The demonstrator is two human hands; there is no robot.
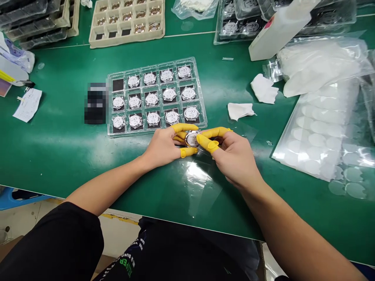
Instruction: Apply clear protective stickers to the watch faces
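Between my two hands is a round silver watch case (191, 138), its marked metal back facing up. My left hand (168, 144), with yellow finger cots, grips the case by its rim from the left. My right hand (231, 152), also in yellow finger cots, has its thumb pressed on the right part of the case back; its index finger is at the upper right rim. Just beyond my hands lies a clear plastic tray (202, 105) of similar watch cases in square pockets. Its far left pocket shows only a dark pad.
A beige tray (127, 41) of watch parts stands at the back, stacked trays (43, 19) at the far left. On the right are a white bottle (278, 33), crumpled white cloths (265, 89) and a sheet of round clear stickers (310, 136). Thin clear film (199, 183) lies below my hands.
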